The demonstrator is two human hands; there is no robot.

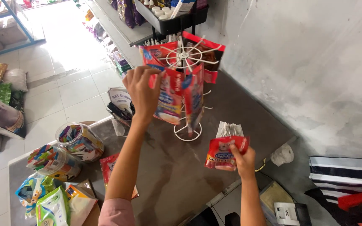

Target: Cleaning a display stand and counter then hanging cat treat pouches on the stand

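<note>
The left hand (144,90) is raised to the white wire rack (187,83) on the grey tabletop (231,121), fingers pinching a red sachet (168,98) hanging there. Lower and to the right, the right hand (244,161) is closed around a bundle of red sachets (225,152), well apart from the rack.

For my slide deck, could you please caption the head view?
Left hand at a red packet hanging on the white wire rack; right hand holds more packets.
</note>
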